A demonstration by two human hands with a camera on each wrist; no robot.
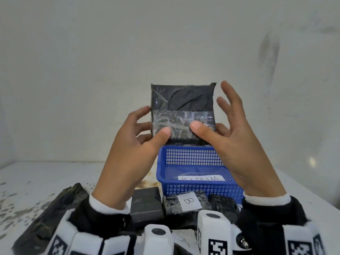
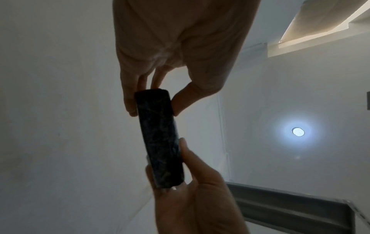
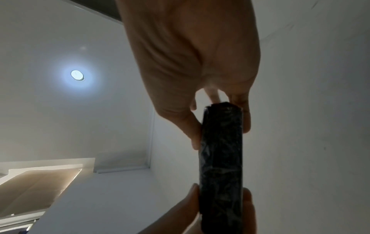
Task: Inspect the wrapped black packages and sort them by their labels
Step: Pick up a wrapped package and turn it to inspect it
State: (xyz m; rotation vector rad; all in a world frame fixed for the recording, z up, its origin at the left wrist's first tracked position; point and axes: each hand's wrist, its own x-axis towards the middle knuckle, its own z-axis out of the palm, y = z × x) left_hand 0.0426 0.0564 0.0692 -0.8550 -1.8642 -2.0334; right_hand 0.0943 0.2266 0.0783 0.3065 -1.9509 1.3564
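Note:
A black wrapped package point(image 1: 184, 100) stands upright in the air in front of the wall, above the blue basket point(image 1: 193, 155). Clear tape crosses its lower half, and no label shows on the face toward me. My left hand point(image 1: 154, 126) pinches its lower left corner, thumb in front and fingers behind. My right hand point(image 1: 208, 129) pinches the lower right corner with the thumb in front, while two fingers stick up free beside it. The wrist views show the package point(image 2: 160, 139) point(image 3: 222, 158) edge-on, held at both ends.
The blue basket holds a paper slip reading "ABNORMAL" point(image 1: 201, 179). In front of it on the stained white table lie a taped black package labelled "B" point(image 1: 187, 201), a plain black box point(image 1: 147, 203), another black package point(image 1: 222, 201) and a large black bag point(image 1: 60, 208) at the left.

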